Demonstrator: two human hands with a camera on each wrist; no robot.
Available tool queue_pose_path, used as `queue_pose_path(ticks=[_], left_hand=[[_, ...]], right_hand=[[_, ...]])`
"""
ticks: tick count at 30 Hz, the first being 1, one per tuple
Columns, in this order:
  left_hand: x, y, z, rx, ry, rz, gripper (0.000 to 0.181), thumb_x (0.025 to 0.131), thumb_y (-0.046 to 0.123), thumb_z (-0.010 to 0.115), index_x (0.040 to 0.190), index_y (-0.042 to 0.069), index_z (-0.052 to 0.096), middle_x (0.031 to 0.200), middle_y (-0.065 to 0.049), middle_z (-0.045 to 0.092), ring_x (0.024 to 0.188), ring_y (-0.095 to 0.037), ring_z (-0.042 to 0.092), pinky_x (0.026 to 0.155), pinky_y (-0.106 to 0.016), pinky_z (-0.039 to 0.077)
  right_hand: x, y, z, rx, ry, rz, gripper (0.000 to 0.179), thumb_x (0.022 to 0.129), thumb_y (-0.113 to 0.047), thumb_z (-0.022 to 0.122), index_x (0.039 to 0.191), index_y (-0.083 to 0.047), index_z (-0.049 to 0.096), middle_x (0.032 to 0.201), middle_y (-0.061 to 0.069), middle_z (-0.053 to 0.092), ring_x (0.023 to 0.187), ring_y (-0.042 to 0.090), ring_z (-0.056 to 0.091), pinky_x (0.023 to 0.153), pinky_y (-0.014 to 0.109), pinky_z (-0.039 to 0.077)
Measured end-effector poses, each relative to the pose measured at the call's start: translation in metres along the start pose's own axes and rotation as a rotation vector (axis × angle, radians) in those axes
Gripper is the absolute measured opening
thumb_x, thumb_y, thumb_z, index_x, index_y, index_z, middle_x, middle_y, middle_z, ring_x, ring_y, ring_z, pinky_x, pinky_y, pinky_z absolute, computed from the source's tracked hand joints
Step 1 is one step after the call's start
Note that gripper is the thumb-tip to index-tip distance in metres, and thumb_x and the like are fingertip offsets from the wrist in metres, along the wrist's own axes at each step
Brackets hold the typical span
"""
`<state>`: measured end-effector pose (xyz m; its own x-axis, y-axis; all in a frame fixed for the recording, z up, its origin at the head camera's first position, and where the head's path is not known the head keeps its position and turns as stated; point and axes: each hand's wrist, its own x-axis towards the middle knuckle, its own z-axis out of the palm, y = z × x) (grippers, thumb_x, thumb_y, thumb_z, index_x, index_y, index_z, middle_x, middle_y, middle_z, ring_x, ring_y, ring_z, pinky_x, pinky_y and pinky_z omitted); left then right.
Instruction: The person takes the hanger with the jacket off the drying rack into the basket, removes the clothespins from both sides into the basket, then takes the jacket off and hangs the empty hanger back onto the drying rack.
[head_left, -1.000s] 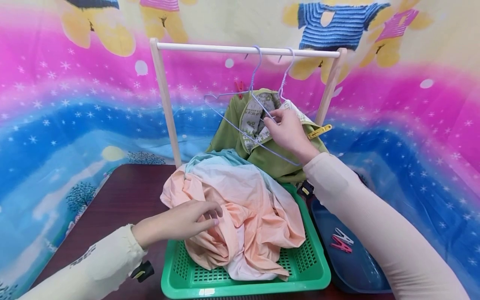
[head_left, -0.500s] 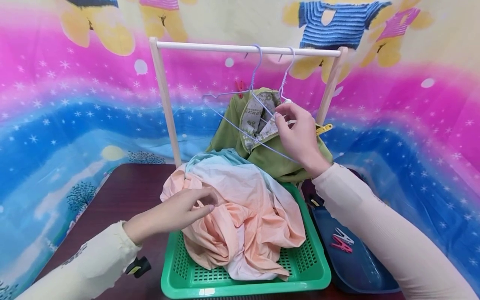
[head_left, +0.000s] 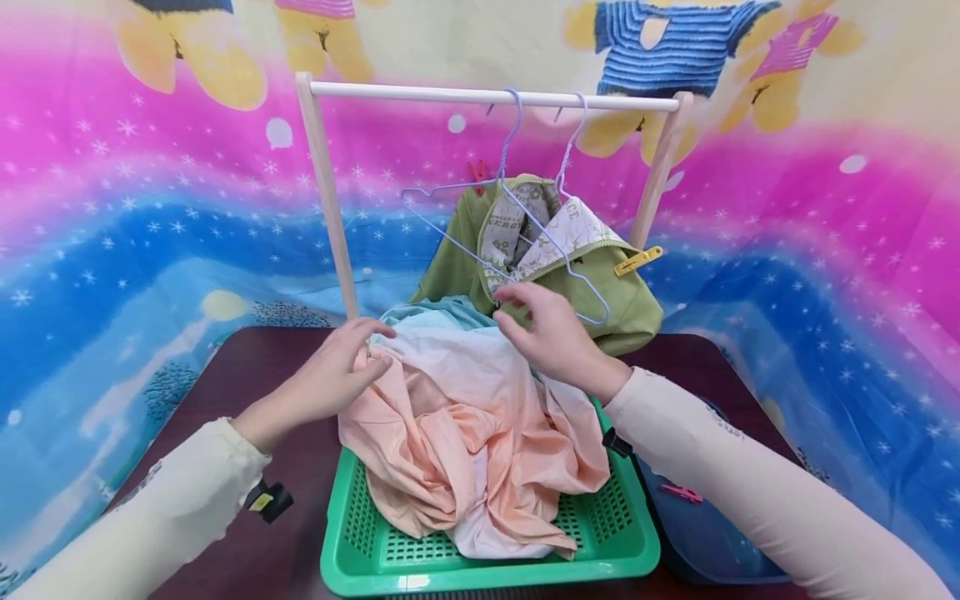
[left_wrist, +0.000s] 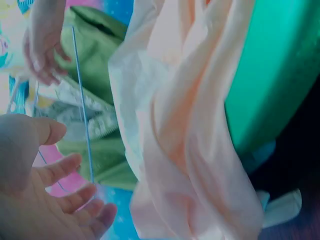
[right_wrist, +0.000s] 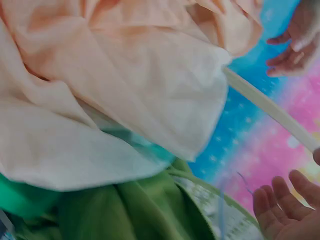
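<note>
R grip [head_left: 551, 337] released, lower vs prev., nr hanger [head_left: 503, 167]; L grip [head_left: 333, 367] also loose, higher.

Both hands [left_wrist: 45, 195] hover near the blue hanger [left_wrist: 80, 82], contact unclear; peach cloth [left_wrist: 200, 110] beside.

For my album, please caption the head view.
Fingers near peach cloth in a green basket, before a hanging green garment.

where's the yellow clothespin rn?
Head view, right of centre: the yellow clothespin is at the right-hand edge of the green jacket, near where the rack's right post drops out of sight behind it.
</note>
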<state>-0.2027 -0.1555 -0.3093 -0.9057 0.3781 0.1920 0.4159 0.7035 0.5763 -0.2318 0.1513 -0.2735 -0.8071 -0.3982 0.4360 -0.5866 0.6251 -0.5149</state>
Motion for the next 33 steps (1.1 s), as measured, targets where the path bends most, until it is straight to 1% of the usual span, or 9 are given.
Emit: queue_pose_path(ticks=[4,8,12,14,17,21,25,31,33], left_hand=[[0.007,-0.012,-0.006,0.008,0.002,-0.092,0.042,0.102,0.022,0.056,0.141,0.008,0.051,0.153,-0.022,0.041,0.143,-0.045,0.035,0.110,-0.067,0.033],[0.016,-0.025,-0.010,0.031,-0.026,-0.153,0.048,0.102,0.027,0.055,0.146,0.011,0.047,0.146,-0.021,0.048,0.135,-0.043,0.042,0.105,-0.063,0.038],[0.026,-0.036,-0.012,0.069,-0.095,-0.182,0.053,0.102,0.033,0.054,0.149,0.011,0.044,0.127,-0.020,0.057,0.116,-0.037,0.054,0.090,-0.054,0.046],[0.030,-0.040,-0.013,0.065,-0.138,-0.190,0.058,0.101,0.034,0.053,0.151,0.008,0.042,0.124,-0.021,0.058,0.109,-0.034,0.057,0.086,-0.049,0.048],[0.037,-0.047,-0.012,0.051,-0.204,-0.223,0.066,0.101,0.038,0.053,0.154,0.002,0.036,0.135,-0.029,0.056,0.117,-0.041,0.058,0.091,-0.053,0.050],[0.042,-0.053,-0.010,0.050,-0.303,-0.311,0.080,0.101,0.048,0.050,0.158,-0.001,0.024,0.154,-0.033,0.038,0.141,-0.050,0.039,0.110,-0.062,0.040],[0.046,-0.057,-0.008,0.031,-0.399,-0.388,0.090,0.101,0.057,0.045,0.160,-0.002,0.011,0.161,-0.033,0.025,0.147,-0.052,0.028,0.117,-0.063,0.031],[0.054,-0.061,-0.003,-0.057,-0.493,-0.431,0.100,0.100,0.066,0.039,0.161,0.002,-0.009,0.166,-0.031,-0.002,0.153,-0.051,0.006,0.121,-0.066,0.017],[0.057,-0.061,-0.001,-0.073,-0.513,-0.423,0.100,0.100,0.065,0.041,0.161,0.005,-0.012,0.167,-0.029,-0.004,0.154,-0.050,0.006,0.122,-0.066,0.016]], right_hand=[[-0.002,0.009,0.011,-0.033,-0.096,0.065,0.035,0.101,-0.023,0.060,0.130,-0.005,0.063,0.129,0.012,0.067,0.117,0.032,0.063,0.098,0.047,0.051],[-0.001,0.019,0.020,-0.030,-0.174,0.117,0.042,0.101,-0.026,0.060,0.136,-0.004,0.059,0.136,0.014,0.063,0.127,0.033,0.059,0.106,0.049,0.048],[0.002,0.029,0.028,-0.035,-0.254,0.139,0.050,0.100,-0.026,0.061,0.143,-0.002,0.051,0.143,0.019,0.058,0.133,0.035,0.055,0.111,0.051,0.044],[0.004,0.033,0.031,-0.059,-0.287,0.143,0.054,0.100,-0.026,0.061,0.145,0.000,0.049,0.143,0.021,0.058,0.133,0.036,0.054,0.110,0.051,0.044],[0.007,0.037,0.037,-0.099,-0.324,0.146,0.058,0.099,-0.026,0.063,0.146,0.002,0.047,0.142,0.024,0.057,0.132,0.038,0.054,0.110,0.051,0.043],[0.010,0.042,0.042,-0.138,-0.359,0.170,0.061,0.098,-0.028,0.064,0.148,0.002,0.044,0.143,0.025,0.057,0.133,0.039,0.054,0.112,0.050,0.043],[0.013,0.043,0.044,-0.129,-0.396,0.235,0.065,0.099,-0.031,0.061,0.151,0.001,0.039,0.145,0.025,0.055,0.133,0.039,0.054,0.112,0.049,0.043],[0.018,0.048,0.049,-0.131,-0.434,0.300,0.068,0.100,-0.034,0.058,0.155,-0.003,0.033,0.150,0.022,0.051,0.136,0.038,0.052,0.114,0.049,0.041],[0.018,0.050,0.050,-0.135,-0.433,0.290,0.066,0.100,-0.031,0.059,0.155,-0.002,0.034,0.150,0.023,0.051,0.136,0.039,0.052,0.114,0.049,0.041]])
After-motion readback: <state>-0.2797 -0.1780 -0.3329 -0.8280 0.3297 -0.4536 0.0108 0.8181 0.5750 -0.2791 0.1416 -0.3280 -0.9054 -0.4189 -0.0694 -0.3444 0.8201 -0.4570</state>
